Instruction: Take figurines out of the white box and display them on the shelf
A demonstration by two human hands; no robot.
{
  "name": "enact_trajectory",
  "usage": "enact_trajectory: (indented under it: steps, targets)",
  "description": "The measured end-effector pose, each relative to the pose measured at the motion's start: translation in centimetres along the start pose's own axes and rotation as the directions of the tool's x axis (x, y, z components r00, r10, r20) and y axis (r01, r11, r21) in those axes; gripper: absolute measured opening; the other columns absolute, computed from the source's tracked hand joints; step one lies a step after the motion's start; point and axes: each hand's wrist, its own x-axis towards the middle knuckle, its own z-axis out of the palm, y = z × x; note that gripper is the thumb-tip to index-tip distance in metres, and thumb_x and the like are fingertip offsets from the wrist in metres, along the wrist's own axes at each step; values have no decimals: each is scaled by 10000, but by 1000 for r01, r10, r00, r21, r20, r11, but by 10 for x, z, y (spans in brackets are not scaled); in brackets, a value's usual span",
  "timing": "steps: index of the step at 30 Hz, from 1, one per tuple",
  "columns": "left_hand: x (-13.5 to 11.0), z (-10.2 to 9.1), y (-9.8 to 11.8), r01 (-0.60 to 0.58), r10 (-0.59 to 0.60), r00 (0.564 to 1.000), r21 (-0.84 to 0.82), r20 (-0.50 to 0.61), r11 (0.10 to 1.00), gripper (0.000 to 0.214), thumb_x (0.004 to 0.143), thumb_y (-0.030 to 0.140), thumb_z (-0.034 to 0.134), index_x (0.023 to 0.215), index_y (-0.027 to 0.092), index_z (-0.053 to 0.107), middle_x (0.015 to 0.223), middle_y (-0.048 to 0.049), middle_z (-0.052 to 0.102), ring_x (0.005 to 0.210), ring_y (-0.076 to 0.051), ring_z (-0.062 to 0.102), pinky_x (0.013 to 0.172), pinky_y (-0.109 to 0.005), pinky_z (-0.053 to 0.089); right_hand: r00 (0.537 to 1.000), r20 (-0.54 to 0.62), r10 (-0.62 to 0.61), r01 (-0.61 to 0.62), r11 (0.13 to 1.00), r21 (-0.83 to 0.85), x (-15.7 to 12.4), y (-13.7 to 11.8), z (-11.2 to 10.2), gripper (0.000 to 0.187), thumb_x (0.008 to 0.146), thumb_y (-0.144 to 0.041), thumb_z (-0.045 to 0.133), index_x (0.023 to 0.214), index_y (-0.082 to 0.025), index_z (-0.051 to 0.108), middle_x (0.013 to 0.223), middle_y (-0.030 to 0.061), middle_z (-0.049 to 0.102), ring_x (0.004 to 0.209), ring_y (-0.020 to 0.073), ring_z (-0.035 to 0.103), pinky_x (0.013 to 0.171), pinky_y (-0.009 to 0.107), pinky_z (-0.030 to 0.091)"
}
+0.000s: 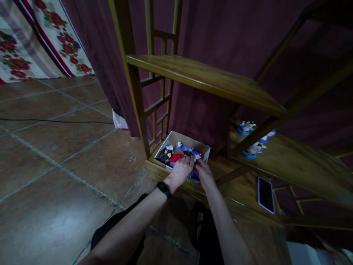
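A small open white cardboard box (176, 137) sits on the lowest board of a wooden shelf unit. It holds several small figurines (176, 156) in red, blue, black and white. Both my hands reach into its near end. My left hand (180, 170), with a black band on the wrist, has its fingers curled down onto a figurine. My right hand (203, 172) lies close beside it with its fingers closed among the blue figurines. What each hand pinches is hidden by the fingers.
Three blue and white figurines (255, 149) lie on a middle shelf (303, 165) to the right. A dark phone (266, 194) rests flat on the lowest board. A higher shelf (204, 79) juts out above the box. Brown tiled floor (55, 165) and a dark red curtain (215, 40) surround the unit.
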Motion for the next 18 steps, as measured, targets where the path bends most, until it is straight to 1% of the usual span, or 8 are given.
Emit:
enact_trajectory:
  steps: [2, 5, 8, 12, 15, 18]
  targets:
    - [1, 0, -2, 54, -53, 999, -54, 11, 997, 451, 850, 97, 397, 1300, 123, 390, 1048, -158, 587, 951, -234, 585, 771, -340, 464, 1000, -4, -3, 3, 1000, -15, 1, 1, 0, 227, 606, -251, 606, 827, -211, 642, 761, -17, 660, 738, 167, 601, 700, 294, 484]
    - [3, 2, -6, 167, -168, 986, -144, 11, 975, 418, 854, 139, 410, 1268, 184, 443, 1056, -117, 606, 904, -219, 607, 725, -312, 478, 1000, -14, 0, -1, 999, -37, 4, 4, -1, 241, 593, -266, 636, 827, -208, 645, 764, -16, 653, 740, 165, 596, 707, 297, 491]
    - [5, 7, -11, 248, -257, 966, -260, -1, 933, 384, 864, 156, 398, 1230, 225, 493, 1084, -83, 623, 937, -196, 610, 773, -292, 473, 1000, -21, -9, 8, 999, -46, 7, 7, -2, 254, 586, -274, 650, 832, -213, 650, 785, -18, 652, 745, 162, 591, 709, 297, 495]
    - [9, 15, -16, 288, -324, 946, -435, -10, 853, 367, 837, 139, 440, 1181, 204, 550, 1104, -73, 645, 995, -181, 602, 864, -288, 448, 998, -47, -30, 29, 999, -25, 9, 8, 0, 279, 577, -278, 656, 848, -215, 655, 823, -11, 660, 757, 169, 591, 676, 290, 499]
    - [13, 18, -19, 309, -363, 932, -549, 10, 777, 350, 798, 114, 485, 1123, 182, 594, 1060, -70, 669, 955, -176, 618, 860, -293, 455, 996, -76, -37, 36, 999, -19, 9, 7, 2, 305, 554, -280, 672, 851, -216, 659, 814, -11, 661, 756, 167, 588, 655, 276, 495]
    - [16, 19, -20, 335, -401, 915, -638, 45, 693, 340, 758, 82, 520, 1066, 180, 623, 965, -47, 693, 883, -164, 633, 821, -290, 473, 995, -87, -42, 38, 998, -44, 11, 7, 1, 317, 543, -286, 685, 852, -219, 662, 773, -16, 651, 730, 165, 581, 634, 270, 488]
